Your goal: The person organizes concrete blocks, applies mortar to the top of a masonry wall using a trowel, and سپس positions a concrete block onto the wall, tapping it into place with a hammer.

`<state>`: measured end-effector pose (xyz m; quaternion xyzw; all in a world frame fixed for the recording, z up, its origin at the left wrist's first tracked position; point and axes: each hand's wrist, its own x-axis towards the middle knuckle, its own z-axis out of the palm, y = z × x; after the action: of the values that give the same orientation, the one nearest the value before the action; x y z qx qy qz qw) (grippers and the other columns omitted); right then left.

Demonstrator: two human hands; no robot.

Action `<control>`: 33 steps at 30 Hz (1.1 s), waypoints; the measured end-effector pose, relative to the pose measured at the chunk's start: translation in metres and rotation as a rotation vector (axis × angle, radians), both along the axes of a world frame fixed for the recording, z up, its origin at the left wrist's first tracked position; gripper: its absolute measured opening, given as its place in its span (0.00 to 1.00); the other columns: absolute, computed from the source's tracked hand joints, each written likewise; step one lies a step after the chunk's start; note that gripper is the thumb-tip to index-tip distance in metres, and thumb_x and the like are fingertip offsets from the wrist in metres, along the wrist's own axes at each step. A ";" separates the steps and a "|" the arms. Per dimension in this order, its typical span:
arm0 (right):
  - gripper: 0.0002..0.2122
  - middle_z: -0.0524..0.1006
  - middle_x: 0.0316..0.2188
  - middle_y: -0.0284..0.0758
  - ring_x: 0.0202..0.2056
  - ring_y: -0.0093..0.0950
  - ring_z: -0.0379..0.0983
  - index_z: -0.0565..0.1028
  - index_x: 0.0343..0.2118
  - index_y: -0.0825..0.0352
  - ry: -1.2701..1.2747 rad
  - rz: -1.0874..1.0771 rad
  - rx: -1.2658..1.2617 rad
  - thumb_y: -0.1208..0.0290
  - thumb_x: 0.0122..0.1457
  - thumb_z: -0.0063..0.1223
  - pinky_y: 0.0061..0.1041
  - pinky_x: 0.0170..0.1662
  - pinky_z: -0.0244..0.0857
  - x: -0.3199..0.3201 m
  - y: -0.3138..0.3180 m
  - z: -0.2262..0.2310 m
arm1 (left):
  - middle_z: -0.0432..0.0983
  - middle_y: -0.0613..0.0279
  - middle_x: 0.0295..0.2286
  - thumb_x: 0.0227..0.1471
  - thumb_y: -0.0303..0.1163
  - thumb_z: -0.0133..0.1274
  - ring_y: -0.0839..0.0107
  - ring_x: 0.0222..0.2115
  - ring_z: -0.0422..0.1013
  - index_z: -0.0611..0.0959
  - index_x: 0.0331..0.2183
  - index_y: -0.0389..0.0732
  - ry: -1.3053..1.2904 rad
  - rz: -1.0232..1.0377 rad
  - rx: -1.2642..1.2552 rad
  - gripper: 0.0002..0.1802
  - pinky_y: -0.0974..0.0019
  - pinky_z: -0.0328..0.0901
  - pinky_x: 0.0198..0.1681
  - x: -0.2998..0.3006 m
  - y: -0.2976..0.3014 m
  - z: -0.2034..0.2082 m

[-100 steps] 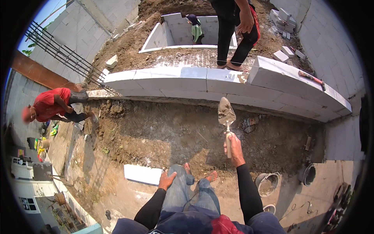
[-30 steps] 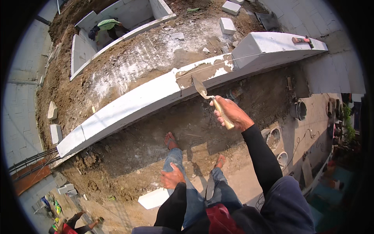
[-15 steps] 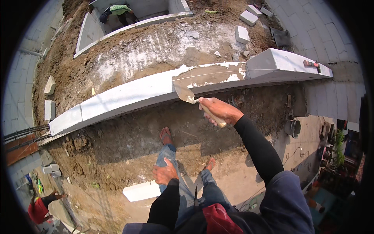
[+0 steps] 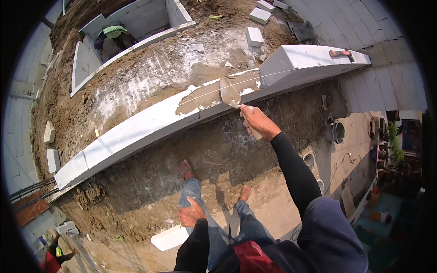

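Note:
My right hand (image 4: 259, 122) is closed around the handle of a trowel (image 4: 230, 94). Its blade lies at the grey mortar bed (image 4: 200, 100) spread along the top of a low white block wall (image 4: 132, 120). A thin string (image 4: 277, 73) runs over the mortar and up to the raised block (image 4: 300, 63) at the right. My left hand (image 4: 191, 213) rests on my jeans at the knee, fingers spread over the cloth and holding nothing. A red and black hand tool (image 4: 341, 54) lies on the raised block.
Beyond the wall, a person in green (image 4: 114, 32) bends inside a block enclosure (image 4: 132, 54). Loose white blocks (image 4: 255, 37) lie on the soil. Another white block (image 4: 169, 238) is beside my leg. Buckets (image 4: 335, 132) stand at right; a person in red (image 4: 51, 261) is at lower left.
The trowel has moved rightward along the wall, from the mortar's left end to its middle. My view has shifted a little; my left hand stays on my knee.

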<state>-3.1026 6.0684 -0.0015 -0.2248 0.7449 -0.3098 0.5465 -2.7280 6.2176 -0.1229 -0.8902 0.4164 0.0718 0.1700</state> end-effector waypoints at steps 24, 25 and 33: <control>0.20 0.68 0.23 0.25 0.18 0.15 0.64 0.67 0.39 0.61 -0.219 0.087 0.127 0.46 0.72 0.41 0.20 0.19 0.64 -0.033 0.011 0.035 | 0.78 0.48 0.49 0.54 0.69 0.50 0.47 0.49 0.75 0.78 0.56 0.39 -0.024 -0.022 -0.002 0.45 0.39 0.67 0.49 0.003 0.012 0.002; 0.19 0.69 0.22 0.25 0.18 0.15 0.65 0.67 0.39 0.61 -0.219 -0.010 0.097 0.46 0.72 0.41 0.19 0.19 0.64 -0.040 0.012 0.035 | 0.78 0.48 0.49 0.54 0.69 0.51 0.47 0.49 0.74 0.78 0.56 0.39 -0.014 -0.015 -0.006 0.45 0.40 0.67 0.50 0.002 0.009 0.002; 0.20 0.69 0.23 0.28 0.17 0.15 0.66 0.67 0.41 0.63 -0.187 -0.042 0.102 0.46 0.72 0.42 0.17 0.17 0.64 -0.056 -0.016 0.021 | 0.79 0.47 0.47 0.53 0.69 0.53 0.47 0.49 0.75 0.82 0.51 0.39 -0.024 -0.007 -0.071 0.43 0.41 0.68 0.49 0.012 0.021 -0.005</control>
<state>-3.1584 6.0527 0.0196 -0.1512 0.7099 -0.3027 0.6177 -2.7163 6.2388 -0.1275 -0.8951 0.4197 0.0458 0.1433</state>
